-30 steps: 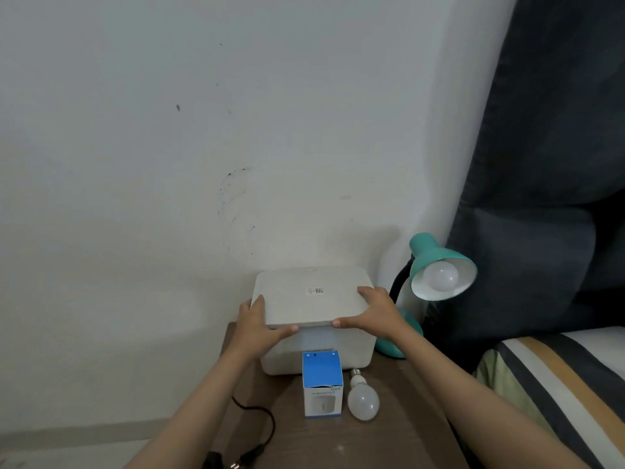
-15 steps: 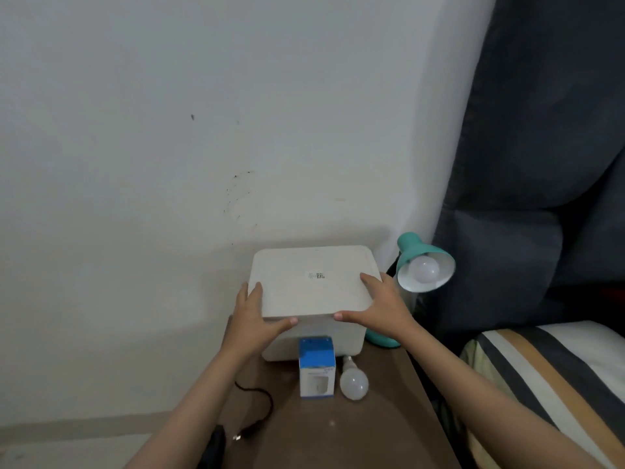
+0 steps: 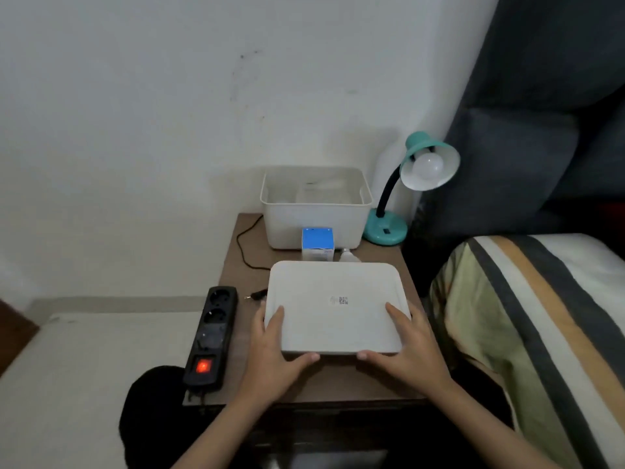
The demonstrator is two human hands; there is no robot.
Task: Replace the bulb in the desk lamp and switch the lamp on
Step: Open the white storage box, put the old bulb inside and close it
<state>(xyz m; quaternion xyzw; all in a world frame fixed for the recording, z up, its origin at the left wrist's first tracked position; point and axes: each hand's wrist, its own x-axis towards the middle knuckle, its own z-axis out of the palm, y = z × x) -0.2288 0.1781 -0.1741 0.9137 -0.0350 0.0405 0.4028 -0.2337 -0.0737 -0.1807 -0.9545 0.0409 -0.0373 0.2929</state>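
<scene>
Two hands grip one white lid [image 3: 333,304]: the left hand [image 3: 274,353] clasps its near-left corner, the right hand [image 3: 409,350] its near-right corner, each with fingers spread over the top and the thumb hooked under the near edge. The lid looks like stiff, light plastic, and it sits low over the near half of the table [image 3: 368,265]; whether it rests on the wood I cannot tell. Just past its far edge a loose bulb [image 3: 348,256] peeks out, lying beside a blue box [image 3: 317,243], both close against the front of the open white bin [image 3: 314,211] at the far side. I judge the bulb to be light, smooth and breakable, best taken around its round globe with a gentle whole-hand hold, never squeezed at the neck. The lamp [image 3: 406,191] stands at the far right corner, teal, with a bulb in the shade [image 3: 426,164] facing the near side; its bendy neck will likely give under a twist, so the shade wants steadying with the other hand. A switch seems to sit on its base. To the left lies a power strip [image 3: 211,336] with its red light on, and a black cord [image 3: 248,245] trails across the table with its plug lying loose near the strip. The lid itself crowds the working space, and a striped bed [image 3: 527,319] hems in the right.
</scene>
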